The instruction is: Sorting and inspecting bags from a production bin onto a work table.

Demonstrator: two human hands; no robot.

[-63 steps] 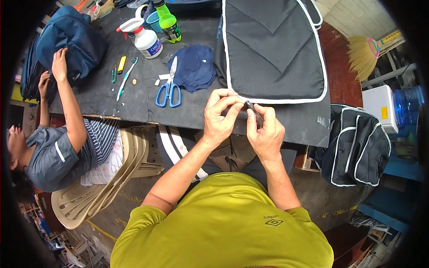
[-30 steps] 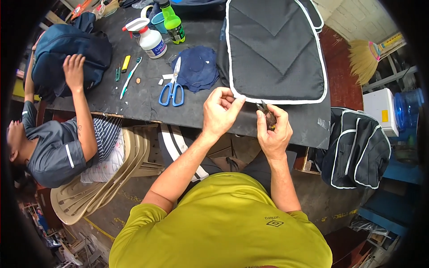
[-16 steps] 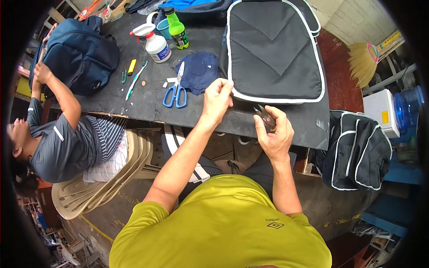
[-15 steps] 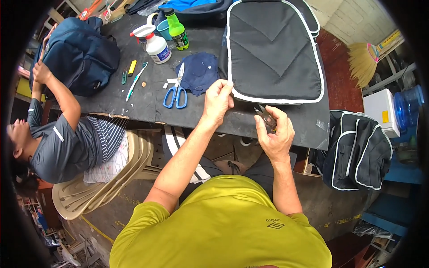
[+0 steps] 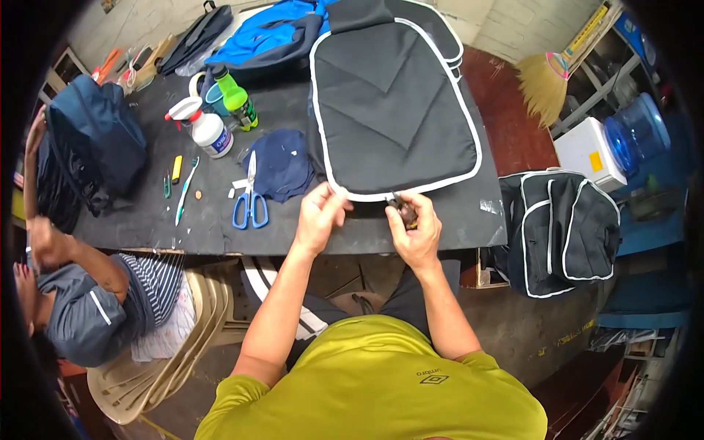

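A black quilted bag (image 5: pixel 392 117) with white edge binding lies on the dark work table, its near edge toward me. My left hand (image 5: pixel 317 220) is closed on the near left corner, pinching the white binding (image 5: pixel 367 196) between thumb and fingers. In my right hand (image 5: pixel 419 236) are small dark thread snips (image 5: pixel 405 210), their tips at the near white edge. Any loose thread there is too small to make out. Left of my left hand lie blue-handled scissors (image 5: pixel 250 209), partly on a folded navy cloth (image 5: pixel 279 163).
A spray bottle (image 5: pixel 210 134), a green drink bottle (image 5: pixel 236 99), a toothbrush (image 5: pixel 186 192) and a yellow lighter (image 5: pixel 177 169) stand or lie at left. A co-worker (image 5: pixel 81 308) sits beside a navy backpack (image 5: pixel 95 143). Black bags (image 5: pixel 561 231) hang low at right, near a broom (image 5: pixel 544 84).
The snips have come up against the white edge from just below it. My view has shifted, so the table's contents sit lower and further left. The co-worker's near hand has come down from the backpack.
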